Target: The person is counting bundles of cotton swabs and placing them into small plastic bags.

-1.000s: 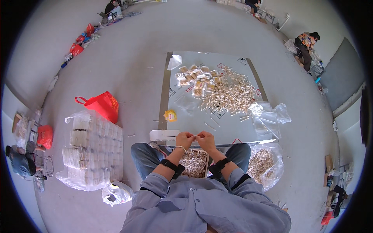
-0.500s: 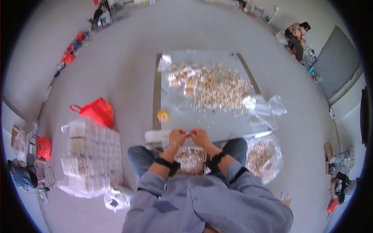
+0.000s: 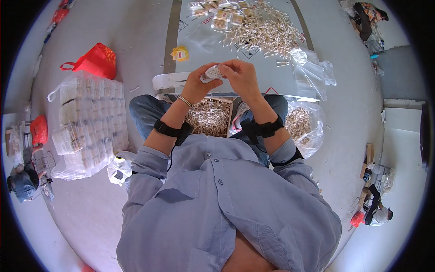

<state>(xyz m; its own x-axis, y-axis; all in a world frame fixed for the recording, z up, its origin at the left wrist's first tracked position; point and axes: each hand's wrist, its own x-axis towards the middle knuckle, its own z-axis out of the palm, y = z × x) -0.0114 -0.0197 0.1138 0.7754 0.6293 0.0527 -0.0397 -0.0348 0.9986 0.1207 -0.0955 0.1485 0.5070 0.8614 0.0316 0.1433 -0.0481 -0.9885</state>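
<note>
At the table's near edge I hold a bundle of cotton swabs point(image 3: 214, 71), its white tips facing up at me. My left hand point(image 3: 195, 86) wraps round it from the left, thumb along its lower side. My right hand point(image 3: 241, 79) grips its right side with fingers and thumb. Whether a wrapper covers the bundle I cannot tell. Between my knees stands a box full of loose cotton swabs point(image 3: 209, 117), just below my hands. A white strip of card or plastic point(image 3: 170, 81) lies to the left of my left hand.
On the table point(image 3: 199, 59) lie a heap of loose swabs point(image 3: 263, 31), packed bundles point(image 3: 222, 19) and a yellow packet point(image 3: 180, 53). Clear plastic bags point(image 3: 308, 72) drape its right edge. A bag of swabs point(image 3: 297, 124) stands right; stacked packs point(image 3: 93, 118) and a red bag point(image 3: 97, 61) stand left.
The view has tilted down, so the table sits higher in it. My hands were pinched close together; now they are wrapped round the bundle, its white tips showing.
</note>
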